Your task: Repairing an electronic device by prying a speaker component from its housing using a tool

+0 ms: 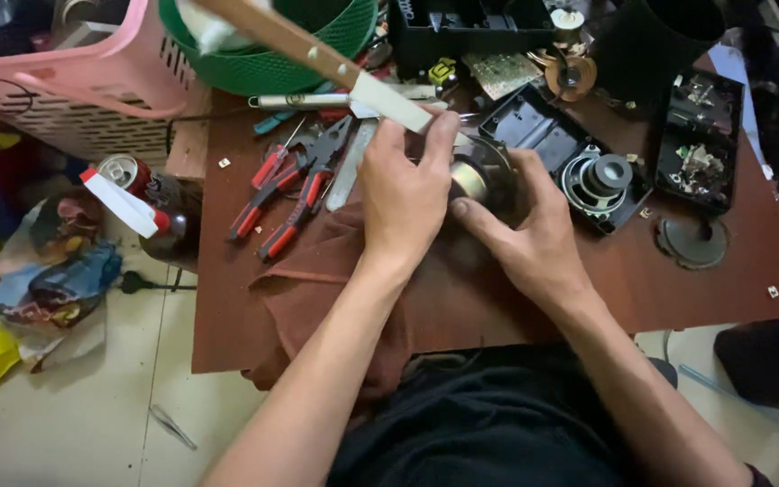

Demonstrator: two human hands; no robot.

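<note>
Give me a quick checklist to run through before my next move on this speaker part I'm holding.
1. Round speaker part gripped by both hands: ok, left hand and right hand are on it.
2. Part over the brown cloth: ok.
3. Long wooden-handled tool under the left fingertips: cannot tell if firmly held.
4. Red-handled pliers close by: ok, left of the hands.
5. Open black speaker housing away from the fingers: ok.
</note>
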